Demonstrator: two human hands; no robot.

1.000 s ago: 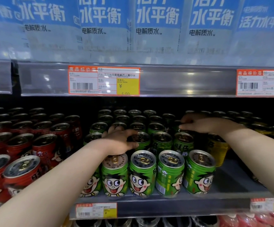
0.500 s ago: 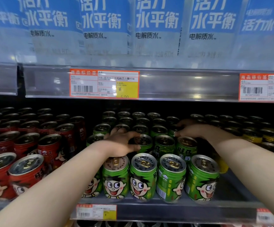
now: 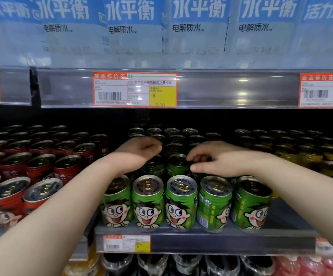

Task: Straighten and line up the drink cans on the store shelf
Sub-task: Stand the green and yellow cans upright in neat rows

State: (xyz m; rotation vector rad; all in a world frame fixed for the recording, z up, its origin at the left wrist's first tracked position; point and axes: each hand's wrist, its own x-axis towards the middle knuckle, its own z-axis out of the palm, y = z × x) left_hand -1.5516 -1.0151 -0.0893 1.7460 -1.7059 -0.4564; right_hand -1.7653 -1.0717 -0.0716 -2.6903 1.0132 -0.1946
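Note:
Green drink cans with a cartoon face stand in rows on the shelf point(image 3: 231, 243). The front row point(image 3: 181, 202) holds several; the fourth one point(image 3: 214, 206) is turned with its barcode outward. My left hand point(image 3: 139, 151) is cupped over cans further back, blurred, and its grip is hidden. My right hand point(image 3: 215, 162) lies over the second row, fingertips on the top rim of a green can point(image 3: 177, 164), thumb stretched along the front. The can under its palm is hidden.
Red cans point(image 3: 42, 170) fill the shelf to the left, some tilted. Yellow cans point(image 3: 309, 156) stand to the right. The upper shelf rail with an orange price tag point(image 3: 134, 89) hangs low over the cans, under blue-labelled water bottles point(image 3: 199, 26). Bottles sit on the shelf below.
My left hand has left the second-row can and gone further back. My right hand has moved left and forward onto the second row. The view has shifted closer.

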